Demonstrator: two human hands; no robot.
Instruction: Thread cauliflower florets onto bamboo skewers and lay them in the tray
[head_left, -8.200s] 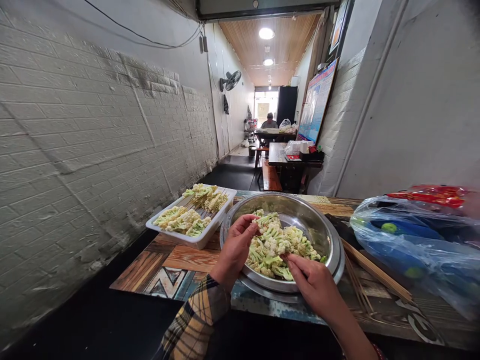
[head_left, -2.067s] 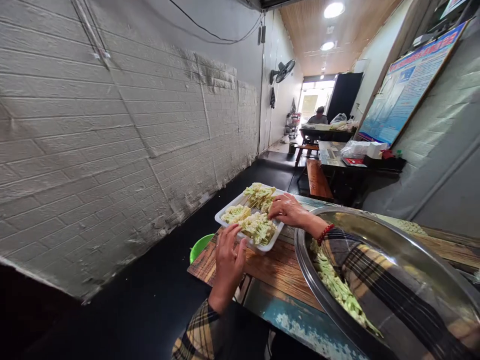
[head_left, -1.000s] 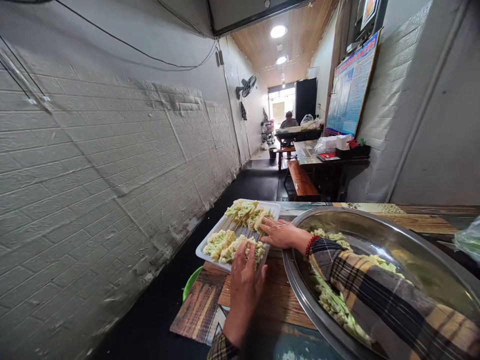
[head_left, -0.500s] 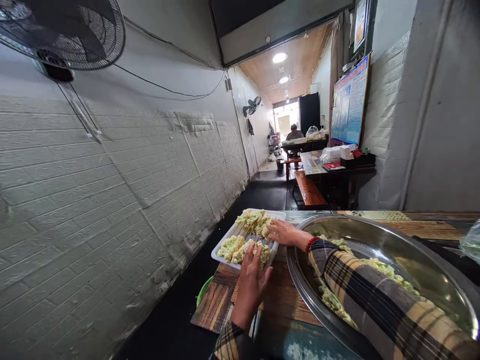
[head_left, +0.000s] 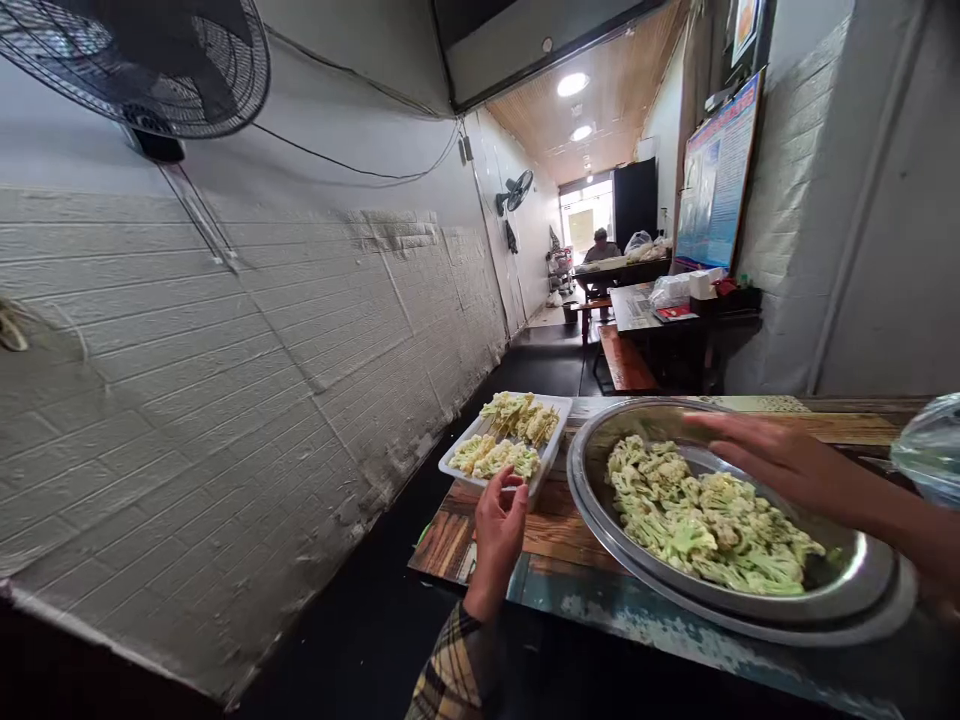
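A white rectangular tray (head_left: 545, 465) holds skewered cauliflower pieces (head_left: 501, 454) at the table's left end. My left hand (head_left: 498, 530) touches the tray's near edge with fingers bent, nothing clearly gripped. A big steel basin (head_left: 847, 585) beside it is heaped with loose cauliflower florets (head_left: 701, 513). My right hand (head_left: 772, 458) hovers over the basin, fingers stretched out flat and slightly blurred, holding nothing.
The wooden table (head_left: 562, 540) runs along a white brick wall (head_left: 262, 370). A clear plastic bag (head_left: 930, 445) lies at the right edge. A wall fan (head_left: 150, 60) hangs upper left. Farther back are a bench (head_left: 622, 362), another table, and a seated person (head_left: 600, 245).
My right hand has left the tray and swung right over the basin. My left hand stays at the tray's near edge. The camera has turned a little to the right.
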